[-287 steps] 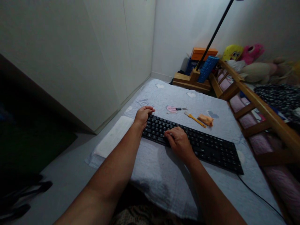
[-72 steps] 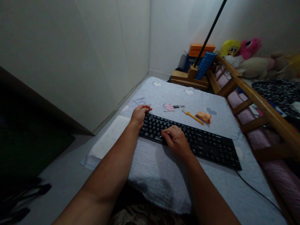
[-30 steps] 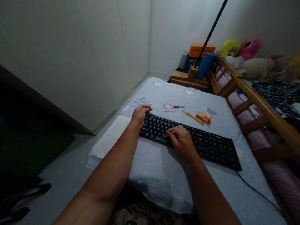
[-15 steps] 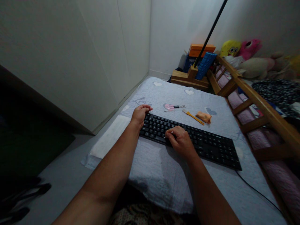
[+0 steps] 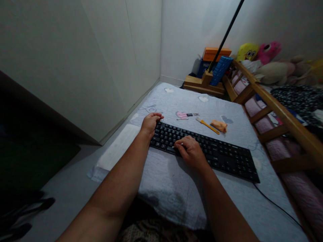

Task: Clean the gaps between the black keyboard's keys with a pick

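Observation:
A black keyboard [image 5: 224, 155] lies at a slant on the pale patterned cloth [image 5: 161, 174]. My left hand [image 5: 150, 123] rests at its upper left corner, fingers curled around the edge. My right hand [image 5: 190, 149] is over the lower middle keys, its fingers pinched on a thin white swab [image 5: 181, 144] whose tip reaches the keys near the space bar. Beyond the keyboard lie a yellow-handled brush [image 5: 209, 126], a crumpled orange-brown cloth [image 5: 219, 125], a slim tool with a dark middle [image 5: 189, 115] and another thin swab [image 5: 182, 119].
A white folded cloth [image 5: 118, 146] lies left of the keyboard. A tall pale cabinet [image 5: 101, 60] stands along the left. On the right runs a wooden bed rail [image 5: 277, 104]. The keyboard cable [image 5: 277, 204] trails to the lower right.
My right hand has shifted slightly left along the lower keys with the swab. My left hand has stayed at the keyboard's corner.

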Tool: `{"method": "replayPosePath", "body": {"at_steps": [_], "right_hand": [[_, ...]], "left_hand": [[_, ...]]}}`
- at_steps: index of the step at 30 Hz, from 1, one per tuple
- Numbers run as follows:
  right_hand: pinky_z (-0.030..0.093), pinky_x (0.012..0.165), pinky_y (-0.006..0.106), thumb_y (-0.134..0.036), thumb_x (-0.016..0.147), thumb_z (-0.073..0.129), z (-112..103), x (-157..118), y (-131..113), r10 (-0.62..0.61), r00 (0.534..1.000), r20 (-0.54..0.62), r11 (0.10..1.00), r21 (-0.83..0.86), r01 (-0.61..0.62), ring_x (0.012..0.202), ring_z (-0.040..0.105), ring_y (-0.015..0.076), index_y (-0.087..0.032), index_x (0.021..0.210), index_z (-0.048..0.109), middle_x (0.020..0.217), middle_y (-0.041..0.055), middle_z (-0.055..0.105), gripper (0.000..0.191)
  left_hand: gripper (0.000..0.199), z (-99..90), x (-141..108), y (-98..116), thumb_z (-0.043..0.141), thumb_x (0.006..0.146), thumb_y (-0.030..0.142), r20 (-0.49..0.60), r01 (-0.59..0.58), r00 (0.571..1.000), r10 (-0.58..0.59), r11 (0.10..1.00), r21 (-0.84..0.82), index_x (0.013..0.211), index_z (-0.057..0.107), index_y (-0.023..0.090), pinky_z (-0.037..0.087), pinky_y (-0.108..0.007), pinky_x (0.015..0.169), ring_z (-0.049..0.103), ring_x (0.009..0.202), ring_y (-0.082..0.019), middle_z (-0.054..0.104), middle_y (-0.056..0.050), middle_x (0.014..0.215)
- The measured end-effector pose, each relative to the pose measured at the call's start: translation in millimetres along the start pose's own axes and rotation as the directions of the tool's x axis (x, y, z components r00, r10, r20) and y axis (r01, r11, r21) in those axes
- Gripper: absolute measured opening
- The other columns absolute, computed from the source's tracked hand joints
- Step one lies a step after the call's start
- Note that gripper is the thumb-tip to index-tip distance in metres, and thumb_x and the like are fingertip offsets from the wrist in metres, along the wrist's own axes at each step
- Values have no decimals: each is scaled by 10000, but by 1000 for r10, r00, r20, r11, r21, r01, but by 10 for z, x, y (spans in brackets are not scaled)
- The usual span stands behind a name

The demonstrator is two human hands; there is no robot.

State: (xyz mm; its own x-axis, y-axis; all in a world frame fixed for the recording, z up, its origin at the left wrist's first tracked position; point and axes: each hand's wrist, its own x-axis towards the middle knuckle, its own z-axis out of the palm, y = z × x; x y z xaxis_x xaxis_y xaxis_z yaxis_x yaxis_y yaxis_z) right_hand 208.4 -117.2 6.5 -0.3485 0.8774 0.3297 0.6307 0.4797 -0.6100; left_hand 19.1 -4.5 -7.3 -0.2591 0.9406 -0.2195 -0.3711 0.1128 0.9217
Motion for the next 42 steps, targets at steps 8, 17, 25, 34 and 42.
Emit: {"method": "replayPosePath", "body": {"at_steps": [8,17,25,34,42], "right_hand": [[445,781,364,-154,906,573,-50,-8,19,33,999,12,999,9,-34,841,612,226,-187,837,716,833,70,708,162],[445,785,366,-170,916,544,-74,-13,9,40,999,15,999,1,-40,848,614,221,-197,819,706,834,67,710,190],[445,783,360,-172,908,532,-138,-15,33,63,998,17,998,-10,-63,825,622,217,-195,784,688,815,64,709,201],[453,767,351,-185,912,544,-125,-11,26,61,998,8,998,-17,-61,814,626,213,-212,782,691,808,54,715,198],[454,781,358,-176,918,539,-91,-10,44,44,999,-30,999,-10,-45,833,622,221,-206,800,693,815,59,710,196]], "left_hand": [[163,-9,7,-5,552,649,30,4,-2,1000,2,1000,-10,677,633,169,452,-266,816,625,703,-128,673,-12,671],[147,-20,17,-21,564,635,46,8,-10,1000,10,1000,-15,664,627,175,463,-290,855,627,700,-132,673,-9,666],[127,-22,6,-15,570,625,69,16,-19,1000,19,1000,4,669,623,176,459,-292,861,622,715,-136,672,-16,684],[120,-17,9,-19,578,625,82,7,-16,1000,15,999,30,684,623,177,466,-304,856,624,730,-147,673,-25,703],[126,-17,-2,-7,569,637,72,5,-23,1000,23,1000,20,676,624,177,474,-304,880,644,742,-144,676,-18,693]]}}
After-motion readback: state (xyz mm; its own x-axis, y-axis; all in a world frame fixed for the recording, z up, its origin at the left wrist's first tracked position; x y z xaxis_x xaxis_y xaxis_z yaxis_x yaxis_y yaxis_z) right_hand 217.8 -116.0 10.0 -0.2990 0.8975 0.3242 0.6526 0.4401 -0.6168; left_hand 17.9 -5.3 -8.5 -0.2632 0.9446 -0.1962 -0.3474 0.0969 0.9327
